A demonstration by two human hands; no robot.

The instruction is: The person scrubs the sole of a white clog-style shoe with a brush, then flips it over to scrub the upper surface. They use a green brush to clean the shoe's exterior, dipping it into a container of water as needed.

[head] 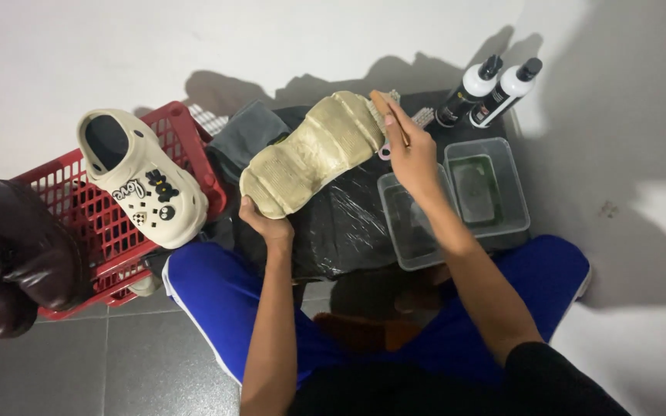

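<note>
Matt ribbed rubbery clog sole (314,152), wooden-handled brush (389,117), glossy black plastic sheet (348,216), clear plastic tubs (495,189)

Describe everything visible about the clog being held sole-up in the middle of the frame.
The cream clog is turned sole-up, showing a thick, ridged foam-like sole with grooved tread that looks grimy and yellowed. It lies tilted, heel end low on the left, toe end raised toward the right. The left hand grips it from below at the heel end; the right hand presses a wooden-handled brush on the toe end. It sits above a black plastic sheet.
</note>
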